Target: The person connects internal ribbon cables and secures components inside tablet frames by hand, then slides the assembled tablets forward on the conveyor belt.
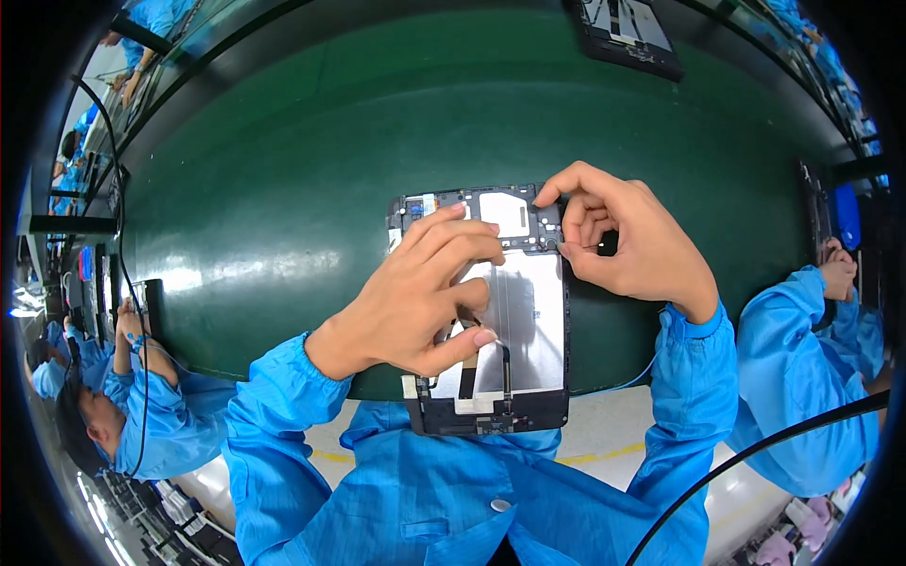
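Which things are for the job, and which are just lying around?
For the job:
opened tablet-like device, under both hands
left hand, spread over it
right hand, at its top right corner

Seemingly just lying around:
second device, far end, untouched

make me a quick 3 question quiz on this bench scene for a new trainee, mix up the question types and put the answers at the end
1. True or false: the left hand is over the opened tablet, with its fingers pointing toward the far end.

2. Multiple choice: at which corner of the opened tablet are the fingers of the right hand?
a) near left
b) far right
c) near right

3. Fill in the blank: at the far side of the green table, a dark device lies toward the person's ____.

Key: 1. true; 2. b; 3. right
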The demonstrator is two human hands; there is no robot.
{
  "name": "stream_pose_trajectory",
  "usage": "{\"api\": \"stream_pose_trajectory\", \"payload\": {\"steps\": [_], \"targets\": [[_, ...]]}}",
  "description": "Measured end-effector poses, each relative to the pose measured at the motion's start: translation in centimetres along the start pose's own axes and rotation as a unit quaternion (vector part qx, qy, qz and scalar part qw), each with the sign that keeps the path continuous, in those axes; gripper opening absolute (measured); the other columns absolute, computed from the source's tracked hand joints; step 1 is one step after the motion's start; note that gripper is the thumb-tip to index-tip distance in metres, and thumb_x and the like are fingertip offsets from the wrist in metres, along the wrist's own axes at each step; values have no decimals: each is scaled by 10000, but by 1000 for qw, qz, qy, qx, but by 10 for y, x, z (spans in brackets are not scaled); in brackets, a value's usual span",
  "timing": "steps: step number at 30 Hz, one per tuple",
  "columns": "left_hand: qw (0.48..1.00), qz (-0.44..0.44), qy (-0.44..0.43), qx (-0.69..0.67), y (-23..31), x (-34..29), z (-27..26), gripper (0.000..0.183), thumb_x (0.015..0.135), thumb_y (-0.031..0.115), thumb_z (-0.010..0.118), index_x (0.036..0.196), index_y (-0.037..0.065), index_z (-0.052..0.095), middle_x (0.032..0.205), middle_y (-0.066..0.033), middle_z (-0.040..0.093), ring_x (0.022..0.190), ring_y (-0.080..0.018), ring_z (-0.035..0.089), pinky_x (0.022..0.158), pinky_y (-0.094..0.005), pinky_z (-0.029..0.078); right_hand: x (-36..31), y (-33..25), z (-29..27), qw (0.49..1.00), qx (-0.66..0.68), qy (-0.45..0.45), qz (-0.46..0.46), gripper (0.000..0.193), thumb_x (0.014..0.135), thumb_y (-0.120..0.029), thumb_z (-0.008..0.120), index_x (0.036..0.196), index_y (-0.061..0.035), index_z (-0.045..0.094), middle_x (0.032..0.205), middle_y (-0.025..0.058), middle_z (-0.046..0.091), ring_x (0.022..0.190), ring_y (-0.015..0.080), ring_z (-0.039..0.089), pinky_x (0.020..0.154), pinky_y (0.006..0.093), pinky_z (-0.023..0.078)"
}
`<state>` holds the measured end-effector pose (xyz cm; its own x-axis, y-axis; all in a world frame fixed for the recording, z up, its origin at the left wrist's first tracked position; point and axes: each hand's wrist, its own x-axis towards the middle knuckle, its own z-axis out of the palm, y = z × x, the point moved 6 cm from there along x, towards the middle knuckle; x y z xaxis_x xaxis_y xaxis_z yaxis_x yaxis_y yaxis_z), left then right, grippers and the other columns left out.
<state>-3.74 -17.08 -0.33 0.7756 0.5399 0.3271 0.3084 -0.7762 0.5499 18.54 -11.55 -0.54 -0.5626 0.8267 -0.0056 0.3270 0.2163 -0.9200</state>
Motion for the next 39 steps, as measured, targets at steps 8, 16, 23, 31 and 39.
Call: {"api": "stream_pose_trajectory", "payload": {"steps": [8, 16, 23, 31, 39], "targets": [[993, 2, 18, -115, -2, -3, 2, 330, 932, 337, 757, 966, 19, 673, 1259, -196, 630, 1326, -394, 600, 1144, -559, 461, 1, 3, -5, 999, 28, -22, 27, 500, 798, 56, 717, 1293, -12, 686, 804, 35, 677, 755, 113, 649, 777, 274, 540], [991, -36, 95, 83, 11, 15, 5, 440, 905, 139, 753, 1330, 35, 700, 1308, -184, 631, 1207, -357, 621, 1079, -502, 505, -1, 8, -8, 999, 33, -28, 24, 507, 803, 57, 701, 1306, -9, 686, 795, 40, 682, 767, 126, 668, 832, 296, 571], [986, -87, 57, 134, 19, 31, 23, 410, 869, 128, 770, 1279, 105, 776, 1301, -140, 653, 1213, -377, 603, 1078, -522, 503, -5, 13, -14, 999, 28, -31, 14, 510, 802, 54, 689, 1309, -6, 684, 786, 48, 683, 754, 133, 667, 832, 304, 575], [986, -101, 44, 122, 21, 39, 27, 426, 915, 150, 752, 1338, 162, 796, 1351, -131, 657, 1251, -386, 573, 1095, -524, 498, -12, 17, -22, 998, 48, -29, 14, 504, 810, 48, 683, 1312, -2, 681, 774, 46, 671, 740, 123, 641, 802, 306, 550], [987, -104, 37, 115, 29, 54, 28, 437, 917, 143, 747, 1350, 165, 801, 1357, -128, 657, 1246, -389, 573, 1113, -534, 490, -21, 16, -37, 999, 48, -15, -10, 486, 805, 0, 729, 1290, 5, 703, 767, 96, 705, 708, 221, 699, 751, 358, 591]]}}
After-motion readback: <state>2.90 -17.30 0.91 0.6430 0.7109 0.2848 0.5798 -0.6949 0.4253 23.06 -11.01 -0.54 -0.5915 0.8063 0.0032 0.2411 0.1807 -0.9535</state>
